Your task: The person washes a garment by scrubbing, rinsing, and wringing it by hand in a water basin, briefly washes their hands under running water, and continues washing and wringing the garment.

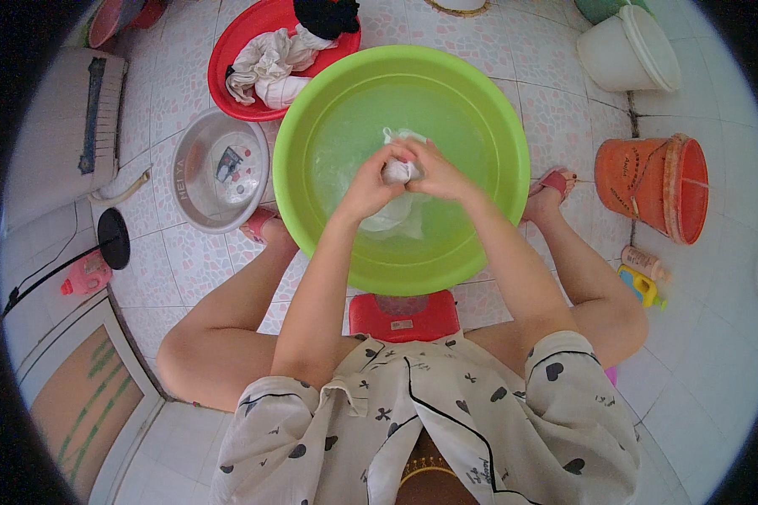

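Note:
Both of my hands are together over the middle of a large green plastic basin (505, 208) that holds cloudy water. My left hand (384, 180) grips a bunched white cloth (399, 171) from the left side. My right hand (439, 172) holds the same cloth from the right, with the fingertips of both hands close together above it. More of the white fabric spreads in the water below and behind my hands. Whether it is one piece or more, I cannot tell.
Behind the green basin at left sits a red basin (220, 76) with white and black clothes. A grey basin (183, 183) stands to its left. At right are an orange bucket (631, 183), a white bucket (613, 53) and bottles (638, 284). A red stool (404, 322) is beneath me.

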Demonstrator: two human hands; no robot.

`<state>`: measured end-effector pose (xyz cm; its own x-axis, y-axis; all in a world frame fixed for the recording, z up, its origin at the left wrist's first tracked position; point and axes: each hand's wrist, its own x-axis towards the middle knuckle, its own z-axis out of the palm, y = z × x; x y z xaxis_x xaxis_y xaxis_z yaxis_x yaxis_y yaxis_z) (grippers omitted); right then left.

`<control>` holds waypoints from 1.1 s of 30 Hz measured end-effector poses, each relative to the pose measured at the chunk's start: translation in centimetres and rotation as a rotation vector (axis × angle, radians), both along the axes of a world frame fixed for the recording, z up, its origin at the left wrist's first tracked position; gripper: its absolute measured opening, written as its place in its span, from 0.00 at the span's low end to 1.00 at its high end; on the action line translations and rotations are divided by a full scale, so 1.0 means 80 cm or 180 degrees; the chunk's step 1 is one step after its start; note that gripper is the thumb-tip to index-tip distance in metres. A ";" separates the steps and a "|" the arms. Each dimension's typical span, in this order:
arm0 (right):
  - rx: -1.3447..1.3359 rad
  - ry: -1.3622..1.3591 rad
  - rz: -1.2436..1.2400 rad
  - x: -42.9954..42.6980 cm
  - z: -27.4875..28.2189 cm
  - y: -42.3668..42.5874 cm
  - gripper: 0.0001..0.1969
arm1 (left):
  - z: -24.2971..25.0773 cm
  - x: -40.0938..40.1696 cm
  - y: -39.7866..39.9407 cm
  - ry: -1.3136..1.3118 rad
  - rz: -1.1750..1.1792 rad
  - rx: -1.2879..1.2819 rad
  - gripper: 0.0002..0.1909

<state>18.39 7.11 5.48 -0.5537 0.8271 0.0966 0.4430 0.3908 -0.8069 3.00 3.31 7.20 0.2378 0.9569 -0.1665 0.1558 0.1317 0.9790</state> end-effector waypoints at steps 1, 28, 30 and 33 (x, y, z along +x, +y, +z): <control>0.0001 0.0010 0.0012 0.002 0.004 0.001 0.18 | 0.004 -0.002 -0.004 -0.0368 0.0111 -0.0042 0.26; -0.1466 0.0392 -0.1319 0.056 -0.103 0.033 0.26 | -0.067 -0.064 -0.006 -0.0095 0.1834 -0.1269 0.28; -0.0295 -0.0245 -0.1711 0.032 -0.122 0.024 0.28 | -0.105 -0.054 -0.004 -0.0051 0.2395 -0.1100 0.30; -0.1436 -0.0893 -0.0956 -0.029 -0.095 -0.015 0.29 | -0.134 -0.050 -0.023 0.1333 0.1791 -0.1229 0.31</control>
